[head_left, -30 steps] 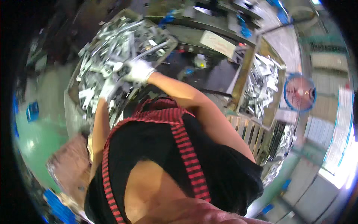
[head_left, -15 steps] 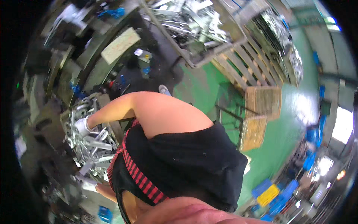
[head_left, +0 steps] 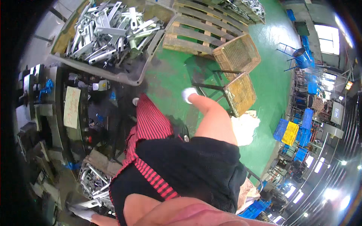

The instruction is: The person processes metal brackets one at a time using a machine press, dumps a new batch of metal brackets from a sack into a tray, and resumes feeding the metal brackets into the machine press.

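Observation:
My left hand (head_left: pixel 83 213), in a white glove with dark fingertips, is at the lower left with its fingers stretched out. It lies right beside a flat silver metal part (head_left: pixel 89 203) at the edge of a heap of metal brackets (head_left: pixel 92 180); whether it touches that part I cannot tell. My right hand (head_left: pixel 188 95), also white-gloved, hangs out over the green floor, away from the heap and left of a stool with a worn yellowish seat (head_left: pixel 240 94). It is smeared and its fingers are turned away; nothing shows in it.
A large bin (head_left: pixel 132 78) of metal brackets stands at the far left, beside a wooden pallet (head_left: pixel 192 26). A tan plastic crate (head_left: pixel 235 52) stands behind the stool. White cloth (head_left: pixel 245 128) lies near my right arm. Dark machinery (head_left: pixel 41 116) lines the left.
My right hand has left the heap of brackets and swung right, toward the stool. My body and view have turned left. My left hand stays low beside the heap.

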`<state>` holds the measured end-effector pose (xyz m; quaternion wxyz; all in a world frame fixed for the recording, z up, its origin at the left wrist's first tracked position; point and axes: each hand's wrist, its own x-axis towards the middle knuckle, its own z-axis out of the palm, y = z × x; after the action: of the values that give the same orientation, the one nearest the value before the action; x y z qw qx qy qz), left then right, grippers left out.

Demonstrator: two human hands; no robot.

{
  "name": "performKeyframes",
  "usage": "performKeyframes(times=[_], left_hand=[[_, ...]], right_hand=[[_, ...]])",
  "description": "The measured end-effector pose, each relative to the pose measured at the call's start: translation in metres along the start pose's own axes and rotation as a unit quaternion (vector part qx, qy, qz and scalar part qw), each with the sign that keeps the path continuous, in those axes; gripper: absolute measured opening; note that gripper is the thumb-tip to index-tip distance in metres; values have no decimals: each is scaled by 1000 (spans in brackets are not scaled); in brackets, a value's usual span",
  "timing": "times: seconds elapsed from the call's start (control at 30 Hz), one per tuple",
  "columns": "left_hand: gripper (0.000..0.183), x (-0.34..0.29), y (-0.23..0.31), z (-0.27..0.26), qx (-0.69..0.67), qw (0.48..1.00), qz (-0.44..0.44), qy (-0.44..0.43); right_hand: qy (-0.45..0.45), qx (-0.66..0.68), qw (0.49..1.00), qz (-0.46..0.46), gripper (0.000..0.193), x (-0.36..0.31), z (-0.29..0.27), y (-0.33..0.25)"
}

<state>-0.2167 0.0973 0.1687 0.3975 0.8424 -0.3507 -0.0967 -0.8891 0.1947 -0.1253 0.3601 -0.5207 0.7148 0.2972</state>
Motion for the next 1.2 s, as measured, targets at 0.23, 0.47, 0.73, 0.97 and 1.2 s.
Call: performKeyframes(times=[0.23,0.47,0.73,0.97,1.2], left_hand=[[50,51,61,142,39,949,23,-311],[41,47,69,231,103,925,33,-365],[29,0,110,281,80,894,37,-440],[35,5,89,240,97,892,48,-438],[32,30,112,156,61,919,48,-387]], right_hand=[[-137,-183,942,247,37,-3,69,131],[-189,-165,933,259,39,9,78,161],[-203,-263,893,304,41,38,107,219],[-221,-287,923,133,46,28,97,133],[-263,-279,923,-39,42,-1,110,-17]])
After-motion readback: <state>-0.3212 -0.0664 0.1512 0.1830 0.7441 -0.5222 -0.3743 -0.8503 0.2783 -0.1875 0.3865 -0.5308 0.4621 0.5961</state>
